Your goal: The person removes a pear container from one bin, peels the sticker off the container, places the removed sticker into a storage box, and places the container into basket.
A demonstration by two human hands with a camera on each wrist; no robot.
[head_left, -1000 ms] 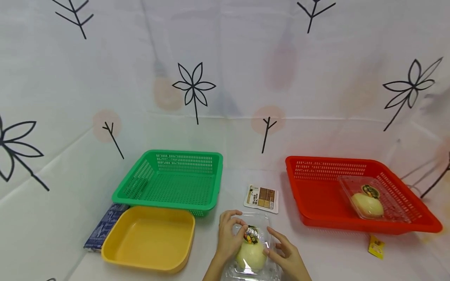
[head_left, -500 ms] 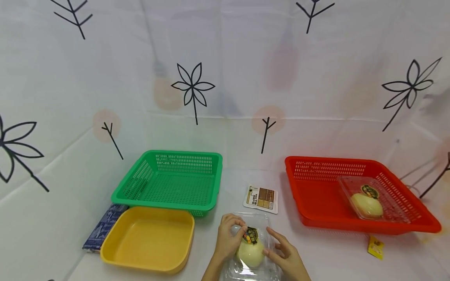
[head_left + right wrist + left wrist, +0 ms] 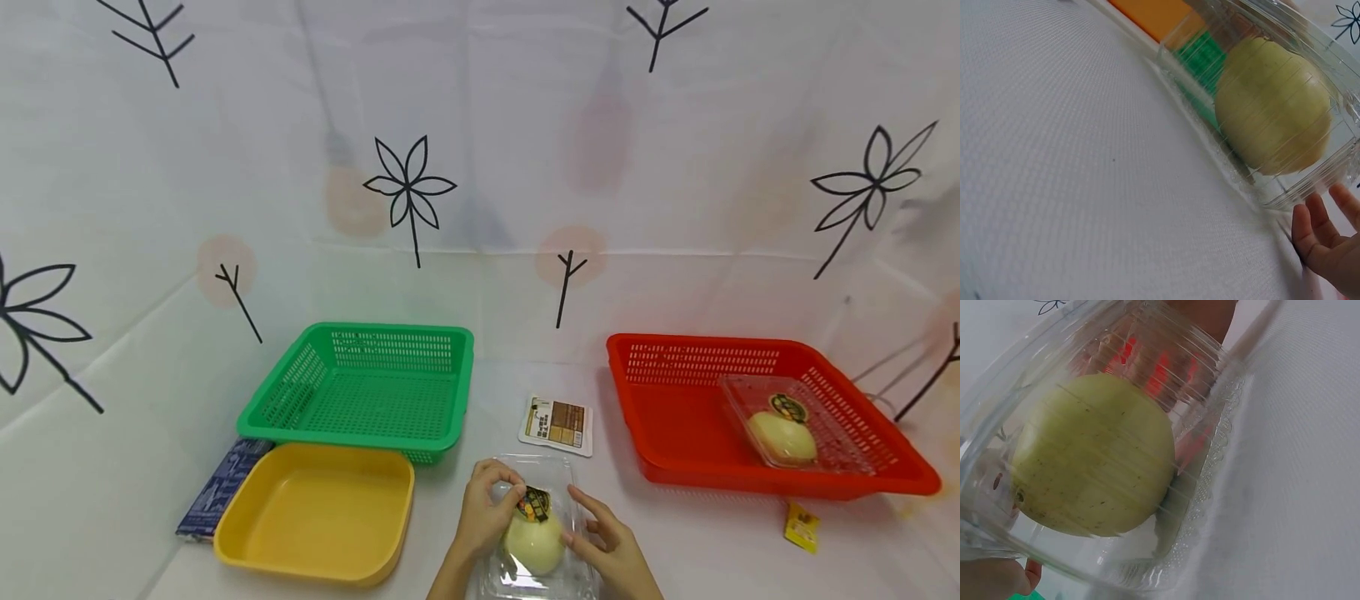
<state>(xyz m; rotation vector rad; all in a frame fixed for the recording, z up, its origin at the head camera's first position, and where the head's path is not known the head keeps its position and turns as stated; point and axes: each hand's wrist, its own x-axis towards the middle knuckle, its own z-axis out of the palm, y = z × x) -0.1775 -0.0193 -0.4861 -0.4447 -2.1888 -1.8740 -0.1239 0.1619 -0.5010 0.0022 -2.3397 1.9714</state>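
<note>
A clear plastic clamshell box (image 3: 551,471) holding a pale yellow-green melon (image 3: 534,543) sits at the front middle of the table. A round black label with coloured print (image 3: 535,504) is on its lid. My left hand (image 3: 483,510) reaches over from the left, its thumb and index fingertips pinched together at the label's edge. On the right, my right hand (image 3: 615,546) steadies the box, thumb and index finger spread apart. In the right wrist view its slightly bent fingers (image 3: 1302,226) touch the ribbed side wall. The melon (image 3: 1094,456) shows through the wall in the left wrist view.
Left stand a green basket (image 3: 390,404) and a yellow tub (image 3: 315,512), with a dark blue packet (image 3: 225,492) beside them. A flat food packet (image 3: 557,425) lies behind the box. Right, a red basket (image 3: 675,425) holds another boxed melon (image 3: 783,437); a small yellow sachet (image 3: 801,527) lies before it.
The left fingers have drawn closer together at the label's edge and moved slightly toward me. The right hand stays on the box's side. The box has barely shifted.
</note>
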